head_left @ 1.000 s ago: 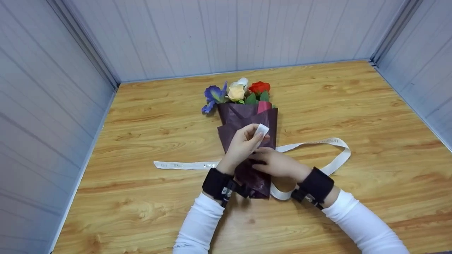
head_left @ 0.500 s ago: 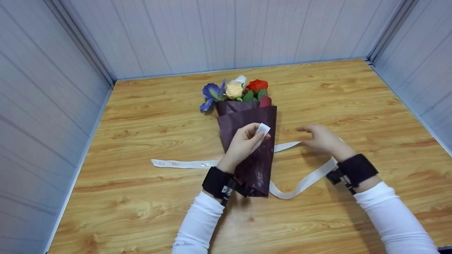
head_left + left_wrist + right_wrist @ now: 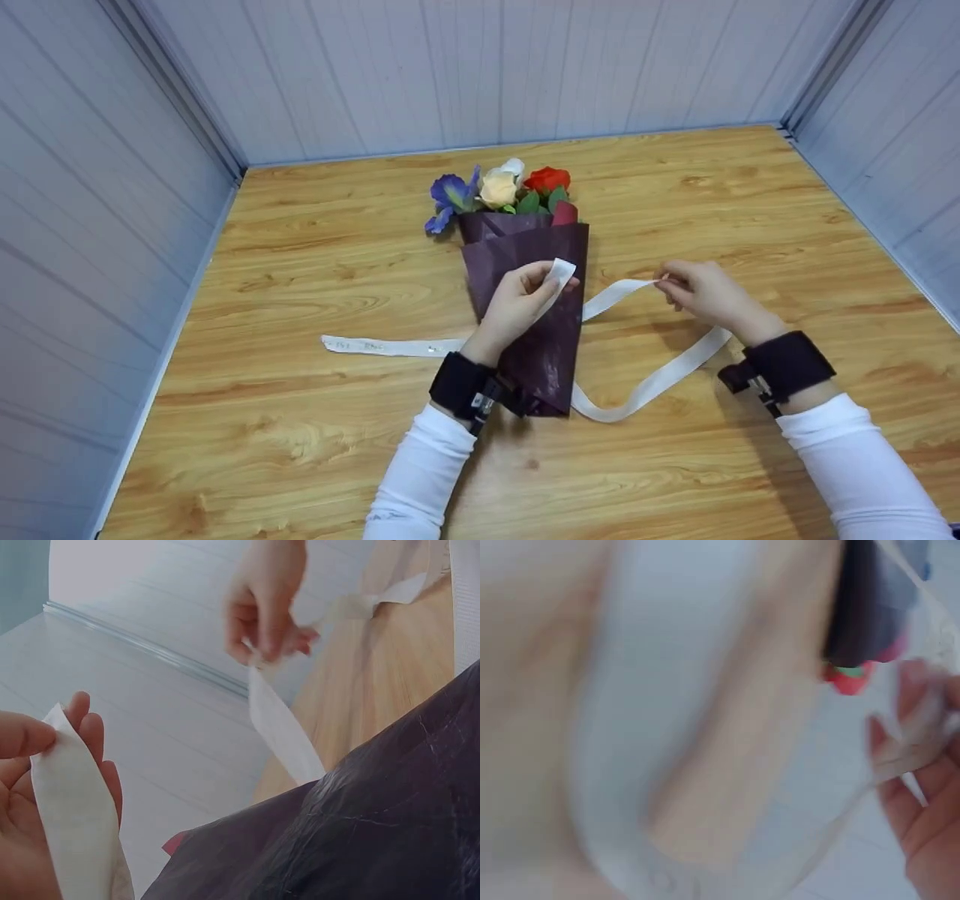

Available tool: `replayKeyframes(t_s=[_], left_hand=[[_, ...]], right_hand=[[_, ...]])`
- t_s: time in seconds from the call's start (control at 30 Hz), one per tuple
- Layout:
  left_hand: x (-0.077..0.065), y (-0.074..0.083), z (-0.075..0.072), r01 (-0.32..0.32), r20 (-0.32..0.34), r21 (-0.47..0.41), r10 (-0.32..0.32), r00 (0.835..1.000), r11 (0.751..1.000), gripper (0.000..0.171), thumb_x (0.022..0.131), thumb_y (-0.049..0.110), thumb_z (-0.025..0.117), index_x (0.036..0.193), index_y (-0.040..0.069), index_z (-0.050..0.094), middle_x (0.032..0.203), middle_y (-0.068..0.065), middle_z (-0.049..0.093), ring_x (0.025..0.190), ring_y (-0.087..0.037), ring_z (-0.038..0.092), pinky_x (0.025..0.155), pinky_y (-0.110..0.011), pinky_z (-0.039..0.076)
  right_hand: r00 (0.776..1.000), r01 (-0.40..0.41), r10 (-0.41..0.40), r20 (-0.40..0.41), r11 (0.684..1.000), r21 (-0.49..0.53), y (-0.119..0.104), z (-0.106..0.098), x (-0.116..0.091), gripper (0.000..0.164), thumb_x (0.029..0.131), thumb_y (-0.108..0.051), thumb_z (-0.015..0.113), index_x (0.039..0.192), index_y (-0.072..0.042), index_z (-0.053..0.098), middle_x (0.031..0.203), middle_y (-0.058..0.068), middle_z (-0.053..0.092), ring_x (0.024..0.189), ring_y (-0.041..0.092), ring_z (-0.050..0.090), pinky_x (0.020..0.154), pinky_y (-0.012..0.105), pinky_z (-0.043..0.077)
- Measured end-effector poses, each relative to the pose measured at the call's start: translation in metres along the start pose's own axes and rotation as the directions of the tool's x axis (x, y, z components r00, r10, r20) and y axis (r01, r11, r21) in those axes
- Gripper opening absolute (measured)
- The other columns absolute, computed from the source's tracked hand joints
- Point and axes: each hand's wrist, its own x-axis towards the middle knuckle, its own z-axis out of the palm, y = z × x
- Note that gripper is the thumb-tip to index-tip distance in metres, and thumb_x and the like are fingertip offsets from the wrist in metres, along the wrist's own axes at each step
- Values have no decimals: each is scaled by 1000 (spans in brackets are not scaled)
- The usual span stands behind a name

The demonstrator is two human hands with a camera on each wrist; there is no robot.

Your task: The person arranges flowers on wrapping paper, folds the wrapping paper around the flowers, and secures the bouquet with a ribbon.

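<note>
A bouquet wrapped in dark purple paper [image 3: 536,360] lies mid-table, with a blue-violet flower [image 3: 450,193], a cream rose [image 3: 498,189] and a red rose [image 3: 548,179] at its top. Over the wrapping, my left hand [image 3: 517,304] pinches a piece of white ribbon [image 3: 75,802] between thumb and fingers. To the right of the bouquet, my right hand [image 3: 705,292] pinches another stretch of white ribbon [image 3: 619,296], lifted off the table. From there the ribbon loops back to the lower end of the wrapping. The right wrist view is blurred.
One ribbon tail [image 3: 382,347] with faint lettering lies flat on the wooden table [image 3: 300,435], left of the bouquet. Pale panel walls [image 3: 480,75] enclose the table at the back and both sides.
My right hand has left the wrapping, moved right and taken hold of the ribbon, which is now raised in a wider loop. The left hand keeps its pinch and has barely moved.
</note>
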Motion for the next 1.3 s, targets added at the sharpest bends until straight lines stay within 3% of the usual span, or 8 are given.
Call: replayKeyframes(t_s=[0.13, 0.27, 0.5, 0.7, 0.83, 1.1, 1.2, 1.3], left_hand=[[1, -2, 0, -3, 22, 33, 2, 1000, 999, 30, 100, -7, 46, 126, -18, 55, 115, -32, 64, 114, -47, 56, 92, -26, 47], [1, -3, 0, -11, 63, 81, 6, 998, 997, 31, 100, -6, 46, 128, -15, 56, 121, -30, 63, 117, -45, 54, 95, -26, 45], [1, -1, -2, -4, 173, 182, -28, 985, 983, 44, 94, -8, 56, 137, -11, 50, 133, -26, 57, 122, -33, 53, 94, -22, 42], [1, -3, 1, -36, 278, 188, -18, 960, 981, 48, 93, -2, 65, 138, -8, 51, 131, -20, 61, 116, -21, 58, 96, -26, 44], [-1, -3, 2, -38, 263, 188, -13, 965, 982, 28, 97, 3, 60, 123, -9, 62, 106, -9, 66, 95, -8, 57, 83, -21, 43], [-1, 0, 3, -19, 204, 257, -35, 978, 966, 31, 100, 7, 57, 70, 0, 55, 57, 9, 30, 49, -5, 26, 51, -22, 22], [0, 1, 3, -1, 188, 251, -48, 981, 968, 29, 99, 5, 58, 74, -8, 61, 58, 8, 33, 51, -4, 26, 52, -22, 22], [0, 2, 3, -2, 196, 209, -39, 980, 978, 22, 99, 2, 56, 97, -16, 68, 69, -3, 59, 63, -1, 43, 61, -18, 34]], right_hand=[[995, 100, -100, -19, 995, -14, -28, -20, 8, 7, 91, -3, 71, 83, -3, 70, 58, -6, 54, 46, 4, 38, 45, 22, 34], [981, 119, -109, 160, 991, -56, -64, -43, 17, 10, 88, -8, 75, 79, -9, 71, 64, -8, 59, 50, 2, 38, 49, 23, 35], [867, 279, -248, 432, 960, -10, -122, -63, 40, 9, 89, -5, 73, 97, -7, 72, 78, -6, 63, 59, 4, 45, 57, 26, 42], [787, 464, -404, 466, 886, -14, -159, -56, 66, 15, 87, 3, 71, 101, -4, 71, 84, 3, 66, 64, 12, 51, 62, 33, 46], [767, 494, -424, 482, 869, -20, -174, -50, 82, 17, 86, 7, 69, 100, -2, 70, 90, 9, 68, 72, 18, 59, 66, 37, 48], [799, 444, -378, 468, 895, -34, -174, -44, 111, 18, 87, 7, 68, 104, 0, 70, 98, 14, 69, 88, 28, 66, 77, 44, 53], [839, 406, -359, 408, 913, -33, -164, -43, 120, 17, 88, 5, 70, 104, 1, 71, 99, 15, 70, 91, 30, 67, 80, 45, 54], [881, 360, -330, 339, 933, -26, -150, -40, 127, 16, 88, 3, 72, 103, 2, 71, 100, 16, 71, 94, 31, 67, 83, 45, 54]])
